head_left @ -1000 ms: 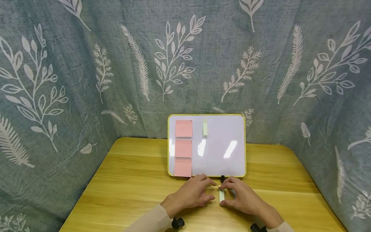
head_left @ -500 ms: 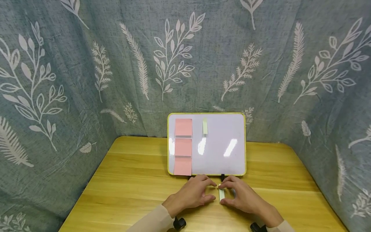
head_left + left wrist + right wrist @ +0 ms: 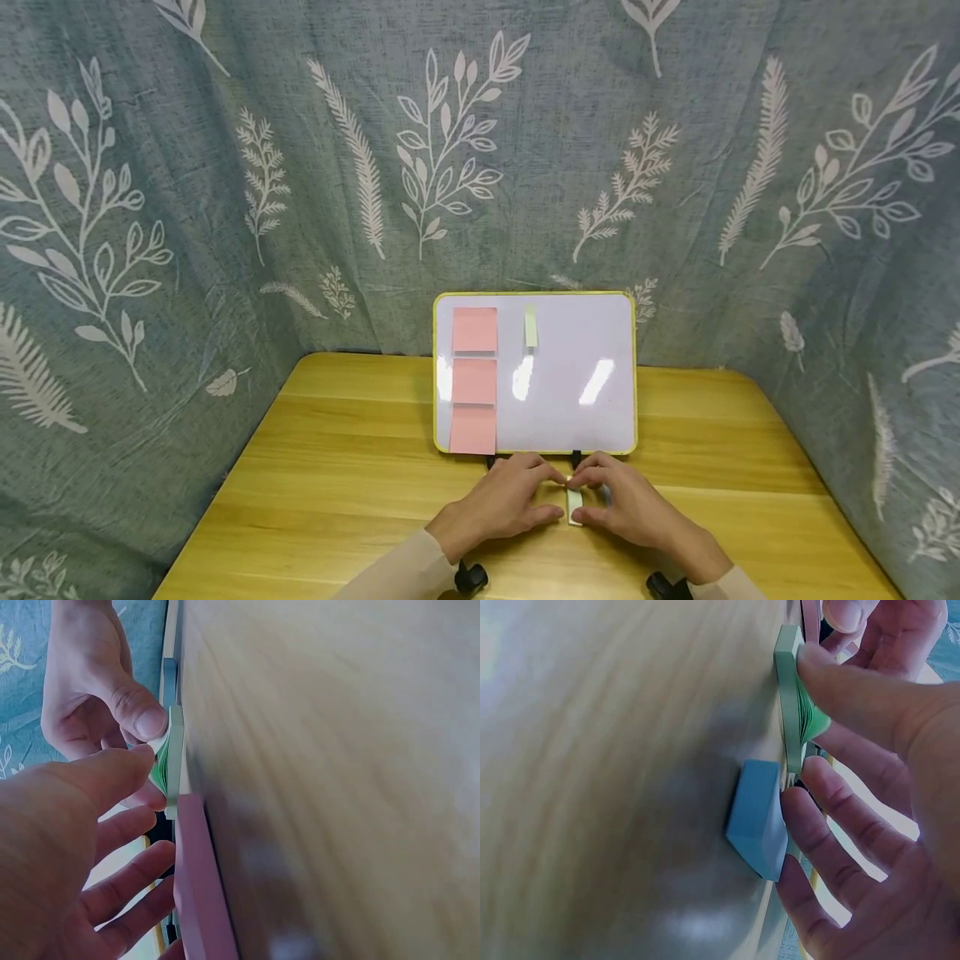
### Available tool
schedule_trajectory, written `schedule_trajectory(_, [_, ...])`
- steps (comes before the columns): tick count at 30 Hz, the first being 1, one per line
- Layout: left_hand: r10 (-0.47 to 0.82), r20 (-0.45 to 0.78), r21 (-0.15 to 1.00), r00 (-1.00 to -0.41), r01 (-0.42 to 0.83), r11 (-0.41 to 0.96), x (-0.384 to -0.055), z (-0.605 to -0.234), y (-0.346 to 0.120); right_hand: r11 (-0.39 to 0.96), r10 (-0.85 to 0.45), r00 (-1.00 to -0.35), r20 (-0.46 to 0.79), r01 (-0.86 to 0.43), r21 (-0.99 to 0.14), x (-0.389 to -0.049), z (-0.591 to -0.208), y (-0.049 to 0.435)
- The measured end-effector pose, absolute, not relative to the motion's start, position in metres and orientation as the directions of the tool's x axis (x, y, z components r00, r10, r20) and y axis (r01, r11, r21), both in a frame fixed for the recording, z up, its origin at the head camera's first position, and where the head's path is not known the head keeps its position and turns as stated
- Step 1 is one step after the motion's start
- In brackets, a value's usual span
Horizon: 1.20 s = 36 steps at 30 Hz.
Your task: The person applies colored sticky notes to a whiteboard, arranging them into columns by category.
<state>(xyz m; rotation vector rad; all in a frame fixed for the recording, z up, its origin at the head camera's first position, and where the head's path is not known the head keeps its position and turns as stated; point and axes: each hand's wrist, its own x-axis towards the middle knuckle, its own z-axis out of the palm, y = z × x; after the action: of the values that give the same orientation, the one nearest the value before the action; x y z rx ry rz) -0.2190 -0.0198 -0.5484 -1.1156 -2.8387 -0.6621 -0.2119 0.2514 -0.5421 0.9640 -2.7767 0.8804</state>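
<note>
A narrow pale-green sticky note pad point(image 3: 574, 505) lies on the table, its upper sheets fanned and bowed at the side in both wrist views. My right hand point(image 3: 630, 508) holds it, thumb at the near end and index finger at the far end. Just left of the pad is my left hand point(image 3: 498, 504), thumb and fingers apart, tips right beside the pad's edge. A pink sticky note pad point(image 3: 199, 877) sits by my left fingers, mostly hidden in the head view. A blue sticky note pad point(image 3: 757, 817) rests beside my right fingers.
Behind the hands stands a yellow-framed whiteboard point(image 3: 570, 417) on black feet. Pink notes point(image 3: 474, 382) form a column on its left, and one narrow green note point(image 3: 531, 327) hangs near its top. A patterned curtain point(image 3: 525, 167) surrounds the wooden table point(image 3: 337, 467).
My left hand has shifted slightly right, bringing its fingertips closer to the green pad. My right hand stays at the pad. The head view has tilted slightly.
</note>
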Motion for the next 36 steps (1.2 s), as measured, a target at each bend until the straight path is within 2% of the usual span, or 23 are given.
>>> schedule_trajectory(11, [0.612, 0.197, 0.375, -0.766, 0.636, 0.675, -0.22, -0.547, -0.009, 0.608, -0.526, -0.811, 0.254, -0.568, -0.554, -0.216, -0.544, 0.252])
schedule_trajectory(21, [0.525, 0.173, 0.377, -0.833, 0.549, 0.746, -0.221, -0.545, 0.006, 0.57, -0.52, -0.8, 0.299, -0.586, -0.577, -0.218, -0.545, 0.252])
schedule_trajectory(26, [0.526, 0.176, 0.347, -0.832, 0.552, 0.758, -0.222, -0.544, 0.008, 0.548, -0.535, -0.778, 0.33, -0.617, -0.565, -0.216, -0.544, 0.252])
schedule_trajectory(36, [0.523, 0.166, 0.334, -0.836, 0.547, 0.768, -0.222, -0.545, 0.009, 0.5, -0.616, -0.685, 0.389, -0.721, -0.479, -0.214, -0.546, 0.251])
